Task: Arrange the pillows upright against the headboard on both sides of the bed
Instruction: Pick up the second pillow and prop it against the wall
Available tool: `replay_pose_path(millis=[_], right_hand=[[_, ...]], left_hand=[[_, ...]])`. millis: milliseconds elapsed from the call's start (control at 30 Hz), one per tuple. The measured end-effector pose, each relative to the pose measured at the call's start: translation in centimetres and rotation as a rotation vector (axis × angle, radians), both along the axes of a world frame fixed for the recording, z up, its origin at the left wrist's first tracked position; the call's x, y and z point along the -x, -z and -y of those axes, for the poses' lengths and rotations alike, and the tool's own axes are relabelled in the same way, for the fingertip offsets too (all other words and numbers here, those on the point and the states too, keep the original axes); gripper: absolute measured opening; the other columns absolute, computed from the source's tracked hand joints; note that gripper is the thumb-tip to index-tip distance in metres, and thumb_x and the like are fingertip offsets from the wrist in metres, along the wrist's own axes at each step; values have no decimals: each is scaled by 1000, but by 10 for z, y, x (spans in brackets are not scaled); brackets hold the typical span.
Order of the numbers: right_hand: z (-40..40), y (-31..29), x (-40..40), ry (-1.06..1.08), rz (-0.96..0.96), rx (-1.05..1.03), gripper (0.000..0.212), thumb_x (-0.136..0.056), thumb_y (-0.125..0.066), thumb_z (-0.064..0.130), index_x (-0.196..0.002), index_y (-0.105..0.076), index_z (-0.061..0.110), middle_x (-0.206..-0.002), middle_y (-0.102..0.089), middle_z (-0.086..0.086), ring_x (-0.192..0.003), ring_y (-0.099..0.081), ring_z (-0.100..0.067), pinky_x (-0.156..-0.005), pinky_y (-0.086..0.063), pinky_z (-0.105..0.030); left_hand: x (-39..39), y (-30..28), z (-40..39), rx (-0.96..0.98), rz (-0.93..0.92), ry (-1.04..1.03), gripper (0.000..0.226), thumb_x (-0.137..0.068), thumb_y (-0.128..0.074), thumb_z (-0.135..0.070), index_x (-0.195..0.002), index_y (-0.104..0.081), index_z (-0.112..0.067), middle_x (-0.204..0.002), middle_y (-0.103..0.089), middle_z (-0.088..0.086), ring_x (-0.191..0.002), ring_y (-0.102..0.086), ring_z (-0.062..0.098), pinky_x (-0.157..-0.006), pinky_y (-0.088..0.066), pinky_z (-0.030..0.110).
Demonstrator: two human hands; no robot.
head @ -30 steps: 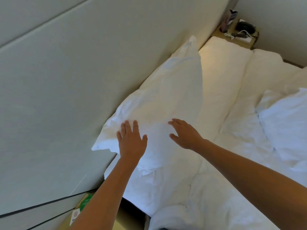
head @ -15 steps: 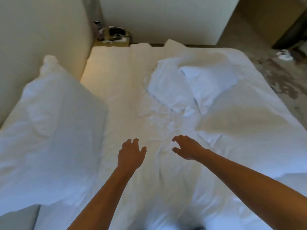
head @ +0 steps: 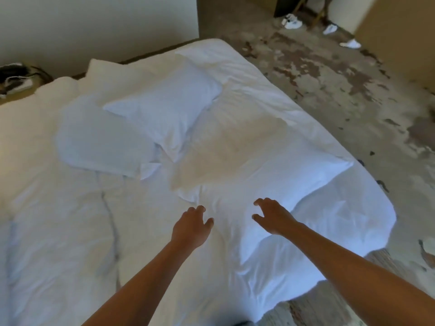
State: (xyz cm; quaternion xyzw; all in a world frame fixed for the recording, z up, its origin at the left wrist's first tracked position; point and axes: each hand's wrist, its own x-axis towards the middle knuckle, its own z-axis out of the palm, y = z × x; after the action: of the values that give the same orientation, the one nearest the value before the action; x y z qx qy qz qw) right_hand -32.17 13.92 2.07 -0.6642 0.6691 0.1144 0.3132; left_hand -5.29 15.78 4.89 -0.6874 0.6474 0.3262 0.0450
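Two hands reach out over the bed, both bare-armed, entering from the 6 o'clock edge of the view. Left hand: fingers loosely bent, released, grasping nothing, above the rumpled white sheet. Right hand: fingers spread and slightly curled, also released, nothing in it; it hovers just over the near pillow (contact with the fabric cannot be told).

Pillow positions:
- Near pillow lies flat at about 1 o'clock from the hands, its far half in warm light, one corner pointing to 3 o'clock near the bed's edge.
- Far pillow lies flat toward 11 o'clock, tilted diagonally.
- A third flattened pillow lies at 10 o'clock, partly under the far pillow's edge.

None of these stands upright; the headboard is out of view.

Surroundings: patchy worn floor at 2 o'clock, white shoes at 1 o'clock near the top edge, dark items on a low stand at 10 o'clock (blurred, not identifiable).
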Motion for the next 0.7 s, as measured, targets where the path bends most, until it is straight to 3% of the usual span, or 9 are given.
replay_pose_path(millis=[133,200,300,400,533,700], right_hand=[[30,38,62,107,22,-5,61,-106,-56,46,-158,-39,19,-156,-48,-13,-142,-50,-32,-112,-47,-44],[48,61,81,170,12,17,73,-105,-57,51,-164,-30,18,-168,-34,-17,-152,-39,-36,-120,-41,-48],[79,97,97,284,-4,83,99,-97,-56,69,-170,-10,20,-177,-4,-20,-162,-15,-42,-124,-33,-58],[100,133,101,456,68,129,120,-84,-58,85,-171,2,27,-178,8,-15,-164,-3,-42,-117,-41,-61],[109,177,107,553,112,143,131,-72,-59,94,-168,7,36,-177,6,-19,-164,-7,-42,-112,-47,-58],[104,214,116,605,139,152,134,-70,-67,89,-168,7,36,-176,5,-18,-163,-16,-42,-110,-49,-57]], left_hand=[[57,22,40,-44,27,48,54,-95,-46,-52,-141,-48,-25,-135,-56,3,-127,-53,23,-97,-48,40],[73,35,62,-56,44,56,54,-95,-46,-52,-141,-47,-25,-136,-56,3,-126,-54,23,-95,-48,39],[87,59,99,-54,77,55,57,-95,-48,-53,-143,-46,-24,-139,-55,4,-128,-53,24,-97,-49,40],[96,88,136,-61,107,56,61,-94,-48,-55,-146,-44,-22,-141,-54,6,-131,-50,25,-100,-48,42],[104,133,181,-3,146,139,62,-95,-46,-57,-144,-44,-20,-138,-54,7,-128,-51,28,-95,-49,43],[105,189,231,-20,155,106,68,-88,-41,-73,-131,-48,-20,-129,-58,13,-120,-54,36,-90,-48,46]])
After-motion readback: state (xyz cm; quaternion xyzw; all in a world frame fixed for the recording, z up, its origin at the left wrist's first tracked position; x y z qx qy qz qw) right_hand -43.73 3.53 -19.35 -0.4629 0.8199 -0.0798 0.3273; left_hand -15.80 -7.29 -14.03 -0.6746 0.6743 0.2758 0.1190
